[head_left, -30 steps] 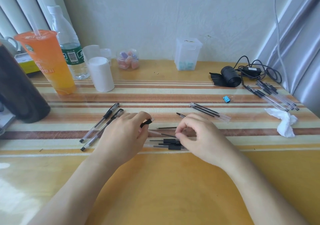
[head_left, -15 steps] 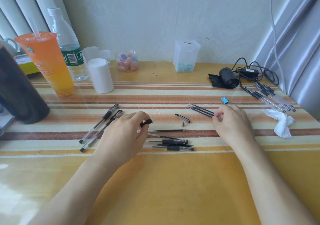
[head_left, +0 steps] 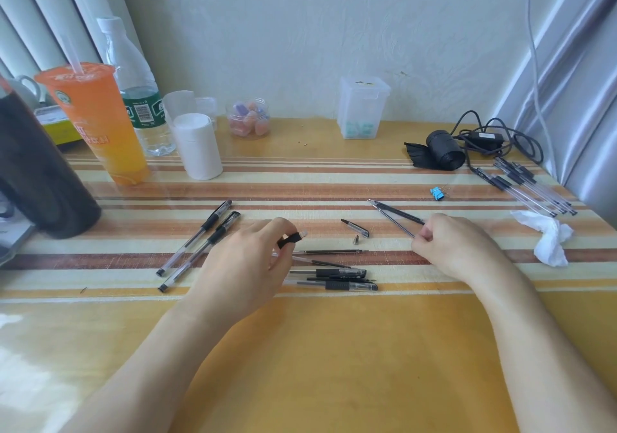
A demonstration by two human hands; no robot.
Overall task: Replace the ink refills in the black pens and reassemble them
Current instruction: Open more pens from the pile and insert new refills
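My left hand (head_left: 247,262) holds a clear pen barrel with a black grip (head_left: 291,239), its open end pointing right. My right hand (head_left: 450,245) pinches the near end of a thin ink refill (head_left: 394,222) from a small bunch of refills (head_left: 399,213) lying on the table. Between my hands lie a pen cap (head_left: 355,228), a small metal tip (head_left: 356,240) and a loose refill (head_left: 330,251). Just in front of my left hand are several black pens (head_left: 337,279). Two capped pens (head_left: 200,244) lie to the left.
An orange drink cup (head_left: 96,122), a water bottle (head_left: 140,98), a white roll (head_left: 197,145) and a dark flask (head_left: 36,172) stand at the left. At the right are more pens (head_left: 527,188), a black cable bundle (head_left: 467,145), a crumpled tissue (head_left: 547,235) and a blue clip (head_left: 436,193).
My right hand left the pens near my left hand, moved right to the refill bunch and now pinches one refill. My left hand has kept still with the barrel.
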